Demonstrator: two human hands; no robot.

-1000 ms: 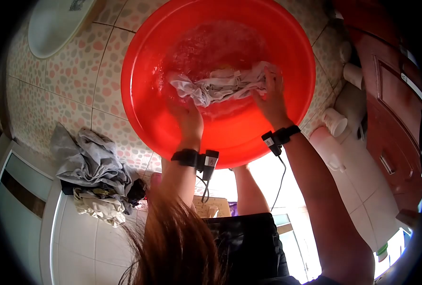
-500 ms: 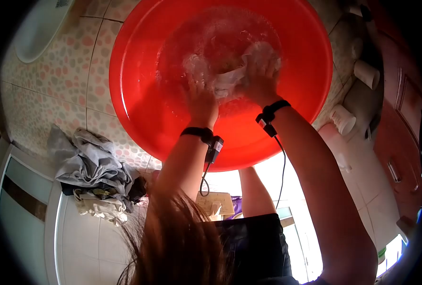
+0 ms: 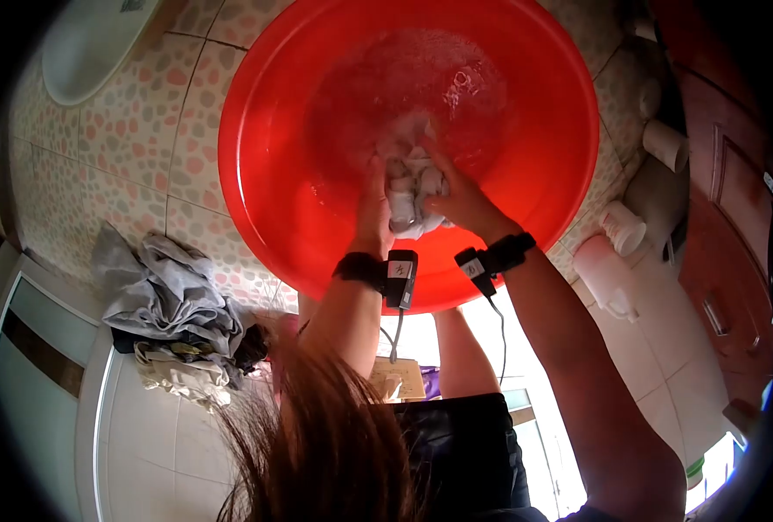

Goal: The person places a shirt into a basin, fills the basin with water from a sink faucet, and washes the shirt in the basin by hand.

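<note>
A wet, bunched white cloth (image 3: 414, 196) is gathered between my two hands over the near part of a large red basin (image 3: 260, 217). My left hand (image 3: 373, 204) presses along the cloth's left side, with its fingers pointing away from me. From the right, my right hand (image 3: 463, 198) closes on it, thumb and fingers bent around the folds. Cloudy water (image 3: 360, 96) lies in the basin beyond the hands. Each wrist wears a black strap with a small box and a cable.
A heap of grey and beige clothes (image 3: 173, 296) lies on the tiles at left. To the right stand a pink-and-white jug (image 3: 604, 274), a white cup (image 3: 623, 228) and a reddish cabinet (image 3: 717, 287). A small wooden stool (image 3: 399, 378) is below the basin.
Both hands have come toward me and closer together, out of the water's middle. The white cloth, spread in the water before, is now bunched up between them.
</note>
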